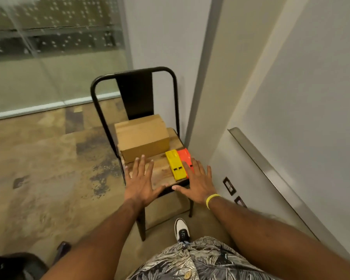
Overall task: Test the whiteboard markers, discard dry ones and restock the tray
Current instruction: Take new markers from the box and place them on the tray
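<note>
L hand (138, 178), R hand (197, 179) over chair (160, 175), fingers spread, empty. Yellow case (175, 167), orange case (184, 157) at 1 o'clock; tray (271, 168) at 3. Risk: R hand's nudge knocks cases off seat edge.

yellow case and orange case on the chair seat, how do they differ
Colour: the yellow case is bright yellow, the orange case orange-red.
Place: the yellow case lies nearer the middle of the seat, the orange case at its right edge.
View: the yellow case shows whole, while fingers of the right hand cover part of the orange case.
Both are flat oblong cases lying side by side on the seat.
</note>
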A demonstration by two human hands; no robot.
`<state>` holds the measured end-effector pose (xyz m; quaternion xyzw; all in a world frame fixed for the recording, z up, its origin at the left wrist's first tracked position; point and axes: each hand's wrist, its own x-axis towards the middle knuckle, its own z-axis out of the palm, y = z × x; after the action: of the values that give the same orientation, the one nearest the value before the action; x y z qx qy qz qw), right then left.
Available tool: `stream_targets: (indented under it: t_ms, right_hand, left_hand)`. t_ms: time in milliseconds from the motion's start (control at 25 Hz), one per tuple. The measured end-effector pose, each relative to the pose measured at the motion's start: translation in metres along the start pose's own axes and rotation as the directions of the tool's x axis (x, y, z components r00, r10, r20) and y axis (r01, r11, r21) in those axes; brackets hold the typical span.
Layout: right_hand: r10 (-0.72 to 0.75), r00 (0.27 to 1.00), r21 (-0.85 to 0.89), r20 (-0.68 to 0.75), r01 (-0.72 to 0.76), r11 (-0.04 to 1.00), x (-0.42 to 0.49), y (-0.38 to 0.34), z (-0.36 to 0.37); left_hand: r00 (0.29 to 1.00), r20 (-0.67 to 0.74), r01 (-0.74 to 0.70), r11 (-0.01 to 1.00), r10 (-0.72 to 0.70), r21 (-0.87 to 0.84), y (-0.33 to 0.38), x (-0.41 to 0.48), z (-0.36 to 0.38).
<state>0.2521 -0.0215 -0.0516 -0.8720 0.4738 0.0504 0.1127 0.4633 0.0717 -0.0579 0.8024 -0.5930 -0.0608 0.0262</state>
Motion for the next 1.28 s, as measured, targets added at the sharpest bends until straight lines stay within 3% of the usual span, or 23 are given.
stream_targets:
  t_ms: [320,440,520,600,720,1000,1080,1280]
  right_hand:
    - [-0.225,0.974,-0.008,-0.015,0.225,0.974,0.126,-0.018,-0.022]
    - [-0.184,0.982,0.139,-0.036,0.187,0.972,0.158,-0.021,-0.03]
    - [-0.107,0.994,0.351,-0.005,0.102,0.931,0.176,-0.023,-0.035]
    - [-0.052,0.998,0.582,0.044,0.017,0.813,0.187,-0.023,-0.036]
    - [-0.025,0.996,0.816,0.091,-0.06,0.575,0.191,-0.024,-0.041]
    - [0.173,0.985,0.981,-0.008,-0.026,0.194,0.183,-0.037,-0.054]
    - [0.208,0.978,0.97,-0.026,-0.025,0.242,0.181,-0.038,-0.054]
    - [0.063,0.992,0.787,-0.108,0.046,0.615,0.164,-0.024,-0.033]
  left_hand:
    - [0.97,-0.034,0.236,0.966,-0.241,-0.102,-0.045,0.059,-0.02]
    - [0.932,-0.023,0.343,0.903,-0.361,-0.258,-0.051,0.078,-0.022]
    - [0.893,0.011,0.398,0.778,-0.45,-0.487,-0.053,0.092,-0.022]
    - [0.885,0.011,0.331,0.612,-0.466,-0.718,-0.053,0.1,-0.022]
    - [0.885,-0.038,0.24,0.525,-0.463,-0.816,-0.049,0.101,-0.026]
    - [0.749,-0.009,0.242,0.286,-0.662,-0.927,-0.066,0.09,-0.034]
    - [0.765,-0.01,0.245,0.305,-0.644,-0.92,-0.077,0.087,-0.034]
    - [0.869,0.079,0.349,0.494,-0.488,-0.796,-0.096,0.081,-0.025]
